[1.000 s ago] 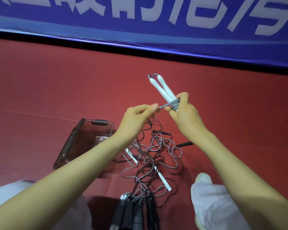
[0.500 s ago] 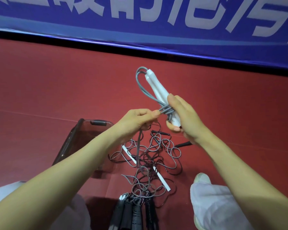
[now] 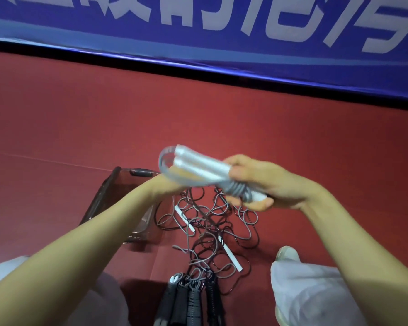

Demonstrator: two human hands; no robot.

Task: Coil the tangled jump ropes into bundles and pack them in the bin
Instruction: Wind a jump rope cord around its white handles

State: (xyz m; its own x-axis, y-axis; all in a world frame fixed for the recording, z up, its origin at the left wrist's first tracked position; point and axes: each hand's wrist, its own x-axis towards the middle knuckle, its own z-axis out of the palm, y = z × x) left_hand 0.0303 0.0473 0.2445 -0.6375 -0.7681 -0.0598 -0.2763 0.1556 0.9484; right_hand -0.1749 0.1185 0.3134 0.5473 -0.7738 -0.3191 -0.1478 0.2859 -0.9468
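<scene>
My right hand grips a coiled grey jump rope bundle with two white handles, lying tilted to the left and blurred by motion. My left hand sits under the bundle's left end; its fingers are hidden behind the handles and the rope loop. Below the hands a tangle of grey and dark ropes with loose white handles lies on the red floor. The dark see-through bin stands left of the tangle, partly behind my left forearm.
Several black rope handles lie at the bottom middle. My knees in white trousers and a white shoe frame the pile. A blue banner runs along the far edge of the red floor.
The bundle swung from pointing up to lying tilted leftwards, lower down. Both hands dropped, and the loose rope end the left hand was pinching is wound around the handles.
</scene>
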